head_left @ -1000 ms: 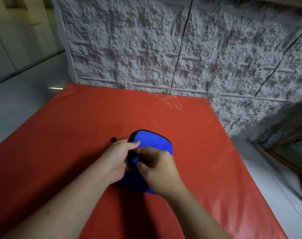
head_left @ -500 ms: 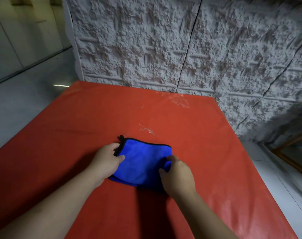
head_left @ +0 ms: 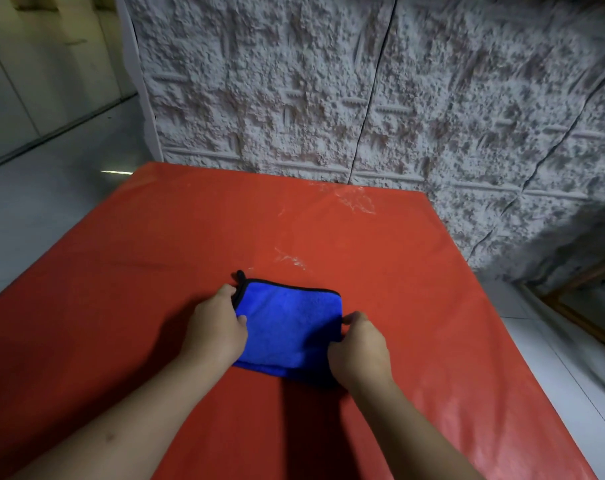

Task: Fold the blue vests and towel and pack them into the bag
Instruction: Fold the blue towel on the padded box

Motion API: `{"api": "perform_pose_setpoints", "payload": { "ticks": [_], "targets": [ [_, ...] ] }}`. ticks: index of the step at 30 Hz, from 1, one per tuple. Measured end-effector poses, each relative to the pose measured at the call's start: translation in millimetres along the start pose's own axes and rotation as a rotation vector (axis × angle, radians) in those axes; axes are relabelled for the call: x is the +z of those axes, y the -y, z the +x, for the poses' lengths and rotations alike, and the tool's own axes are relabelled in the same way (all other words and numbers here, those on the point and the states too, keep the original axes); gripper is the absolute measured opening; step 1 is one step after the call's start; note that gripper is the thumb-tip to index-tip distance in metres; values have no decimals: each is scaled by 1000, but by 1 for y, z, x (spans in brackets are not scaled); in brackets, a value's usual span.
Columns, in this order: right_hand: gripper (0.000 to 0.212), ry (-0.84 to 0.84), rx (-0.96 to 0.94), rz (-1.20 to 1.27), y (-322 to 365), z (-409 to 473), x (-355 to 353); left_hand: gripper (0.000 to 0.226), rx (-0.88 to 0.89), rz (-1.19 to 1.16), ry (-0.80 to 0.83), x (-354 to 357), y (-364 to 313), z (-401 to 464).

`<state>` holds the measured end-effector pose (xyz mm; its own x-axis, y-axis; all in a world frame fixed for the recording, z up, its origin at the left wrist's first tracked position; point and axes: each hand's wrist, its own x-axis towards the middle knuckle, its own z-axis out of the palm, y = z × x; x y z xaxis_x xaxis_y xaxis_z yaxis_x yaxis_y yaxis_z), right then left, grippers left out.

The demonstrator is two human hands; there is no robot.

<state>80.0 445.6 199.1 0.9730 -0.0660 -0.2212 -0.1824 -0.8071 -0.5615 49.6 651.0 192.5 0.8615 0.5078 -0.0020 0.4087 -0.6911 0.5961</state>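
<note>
A blue towel with black edging and a small black loop lies folded flat on the red table, near its middle. My left hand grips the towel's left edge, thumb on top. My right hand pinches its right edge between fingers and thumb. The towel's near right corner is hidden under my right hand. No vests and no bag are in view.
A rough white textured wall rises right behind the table's far edge. Pale tiled floor runs to the left. A wooden frame stands on the floor to the right of the table.
The towel went from bunched up between my hands to folded flat on the table. My hands have moved apart to its left and right edges.
</note>
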Motion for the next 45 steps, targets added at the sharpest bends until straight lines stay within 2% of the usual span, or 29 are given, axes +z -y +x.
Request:
{"api": "perform_pose_setpoints", "payload": {
  "ticks": [3, 4, 5, 7, 8, 10, 12, 14, 16, 18, 20, 22, 25, 28, 31, 32, 35, 36, 37, 39, 40, 41, 43, 45],
  "targets": [
    [52, -207, -306, -92, 6, -8, 7, 62, 90, 212, -62, 1, -2, -2],
    [55, -210, -411, -109, 8, -10, 11, 65, 154, 269, -111, 1, -3, -4],
    [58, -157, -491, -145, 8, -11, 15, 65, 226, 308, -138, 3, -5, -6],
    [61, 37, -543, -270, 4, -11, 26, 59, 356, 367, -28, 12, -5, -8],
    [61, 119, -520, -352, -1, -10, 30, 59, 386, 394, 85, 18, -3, -8],
    [70, 176, -495, -463, -8, -8, 34, 64, 374, 475, 275, 26, 4, -10],
    [77, 190, -488, -511, -9, -8, 35, 81, 353, 519, 326, 28, 9, -11],
    [67, 220, -482, -487, -8, -7, 32, 82, 326, 501, 334, 28, 8, -12],
    [66, 200, -454, -349, -5, -4, 28, 71, 289, 412, 296, 25, 4, -10],
    [62, -4, -348, -107, -3, 1, 19, 64, 185, 263, 140, 18, 1, -5],
    [54, -193, -146, 60, -2, 6, 6, 54, 39, 157, 24, 6, 0, 1],
    [43, -123, 24, 51, -1, 7, -2, 48, -61, 89, 32, -3, -1, 3],
    [35, 29, 103, 20, -4, 7, 1, 43, -168, 73, 87, -5, -4, 4],
    [28, 66, 140, 63, -7, 6, 0, 38, -283, 52, 207, -7, -6, 5],
    [25, 35, 146, 22, -8, 7, -13, 42, -288, 66, 298, -7, -9, 3],
    [23, 14, 141, 0, -11, 8, -18, 43, -295, 29, 359, -4, -11, -1],
    [10, -46, 99, -34, -21, 15, -36, 42, -361, -67, 681, -11, -23, -14],
    [7, -45, 70, -31, -26, 19, -42, 46, -316, -8, 707, -14, -25, -16],
    [11, -23, 37, -17, -31, 22, -47, 49, -224, 95, 638, -16, -26, -15],
    [13, 74, -59, 59, -40, 27, -55, 50, 9, 277, 341, -16, -27, -11],
    [11, 132, -105, 110, -43, 29, -59, 42, 124, 246, 230, -14, -30, -11],
    [14, 186, -149, 136, -45, 28, -63, 37, 213, 146, 189, -9, -33, -12],
    [19, 287, -243, 123, -48, 25, -73, 68, 309, -50, 318, 4, -42, -14],
    [18, 401, -313, 121, -50, 22, -81, 102, 304, -190, 528, 21, -46, -14]
  ]
}}
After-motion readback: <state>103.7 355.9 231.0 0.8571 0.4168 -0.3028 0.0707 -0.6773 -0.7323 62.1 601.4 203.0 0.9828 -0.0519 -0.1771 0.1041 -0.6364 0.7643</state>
